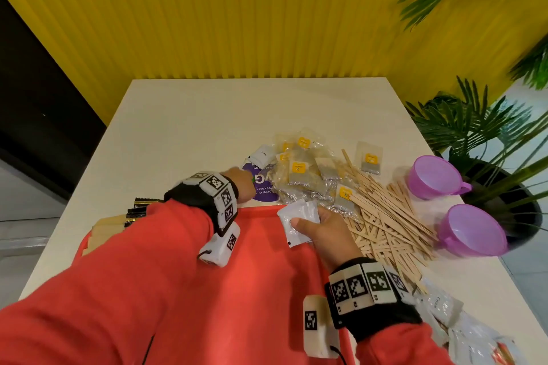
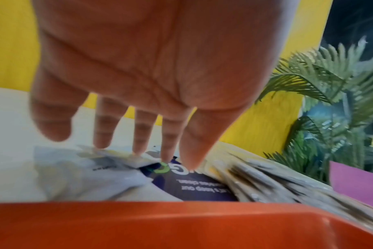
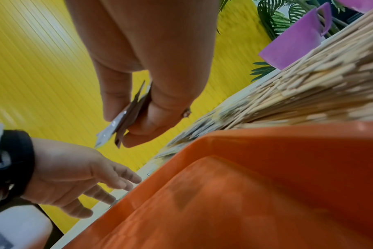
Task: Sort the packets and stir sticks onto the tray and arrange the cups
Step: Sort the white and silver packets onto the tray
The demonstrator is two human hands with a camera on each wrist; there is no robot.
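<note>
Beyond the far rim of the red tray [image 1: 267,246], on the pale table [image 1: 184,115], lay a white packet [image 1: 262,155] partly over a purple sticker [image 1: 262,187], and the left hand [image 1: 241,184] reached out to it. Its fingers [image 2: 143,134] were spread and nearly straight, pointing down, with the tips touching or just above the packet's near edge; they held nothing. The red sleeve [image 1: 133,275] stretched across the tray's left half.

Nearer the tray's middle, the right hand [image 1: 323,231] hovered over the far rim and pinched a small stack of white packets [image 1: 296,222] between thumb [image 1: 299,224] and curled fingers [image 3: 170,84]; the right wrist view showed them edge-on. Just beyond that hand sat a heap of clear tea-bag packets [image 1: 305,175] with yellow tags, and to its right a loose pile of wooden stir sticks [image 1: 385,216], touching the heap.

Right of the sticks stood two purple cups [image 1: 436,178], apart from each other, near the table's right edge. At the tray's far-left corner lay dark packets [image 1: 139,210] beside stacked tan ones [image 1: 106,228]. More clear wrappers [image 1: 474,335] lay by the right forearm. A potted palm [image 1: 480,127] stood past the table, against a yellow ribbed wall [image 1: 237,9].
</note>
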